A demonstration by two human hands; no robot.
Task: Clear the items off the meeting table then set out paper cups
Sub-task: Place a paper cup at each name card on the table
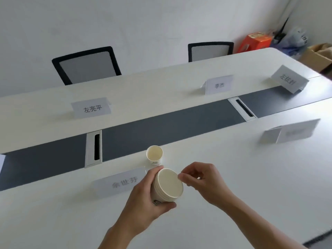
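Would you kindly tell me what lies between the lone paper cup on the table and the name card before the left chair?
In the head view, only the dark grey centre strip crosses between the paper cup and that name card.

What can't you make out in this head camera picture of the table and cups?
1. The stack of cups: count unclear in the head view; the left hand wraps its side.
2. The near-right name card: text blurred, head view.
3. The white thing at the left edge: cut off by the frame.
4. The right hand: whether its fingers pinch the top rim is too small to tell.
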